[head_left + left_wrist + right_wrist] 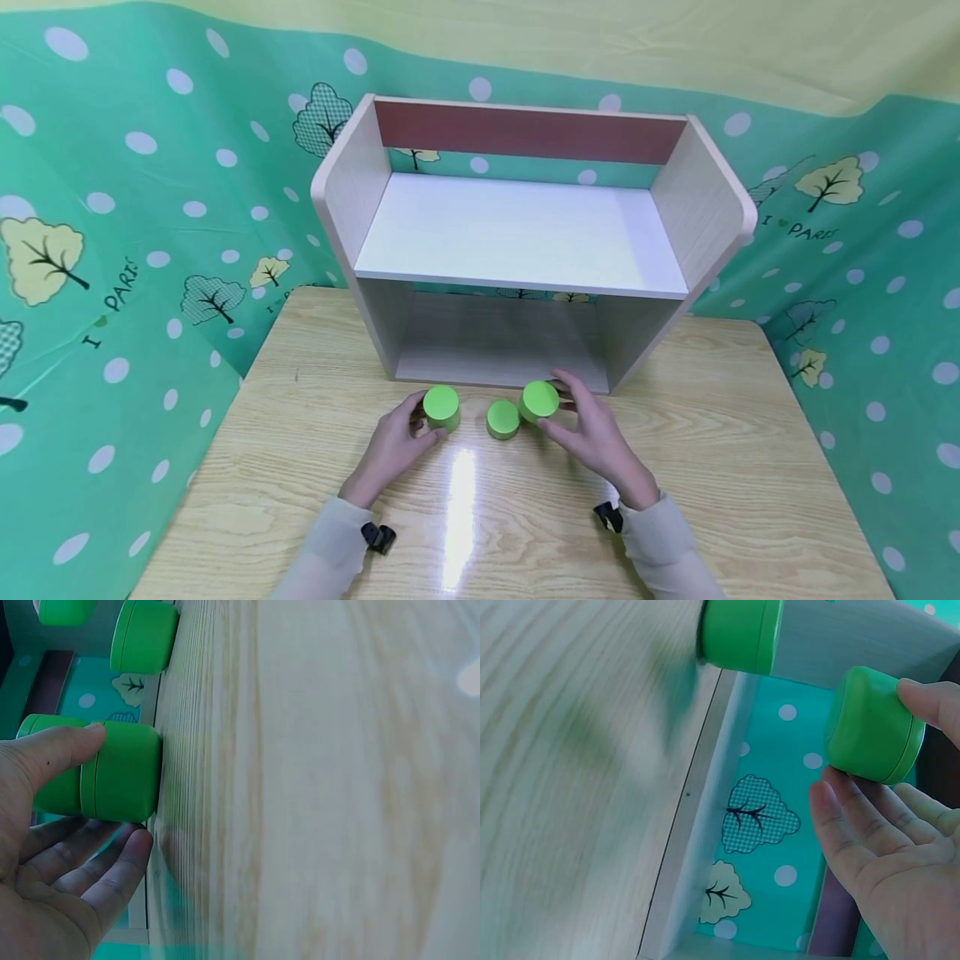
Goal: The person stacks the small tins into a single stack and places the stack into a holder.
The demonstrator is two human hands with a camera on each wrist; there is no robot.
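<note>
From the head view, the left hand [393, 437] curves around an upper green jar [441, 402], thumb on the near side and fingers on the far side. Inward from that hand, between it and the right hand [596, 437], a middle green jar [503, 418] stands on the wooden table [247, 467]. The right hand grips a right-hand green jar [539, 402], which sits at its fingertips. Beyond both hands stands a shelf unit [525, 233], its upper board white, its lower compartment opening toward the fingers. The left wrist view shows that the left hand actually holds a stack of two — the upper jar and, directly under it, a lower green jar [124, 772] whose base is at the tabletop; whether it touches, I cannot tell. A seam circles the lower jar like a closed lid, so the contents are hidden. In the right wrist view, the right hand pinches its jar between thumb and fingers, raised clear of the table; this one is seamed too — what it holds cannot be seen. The middle jar rests apart from those fingers, on the tabletop.
</note>
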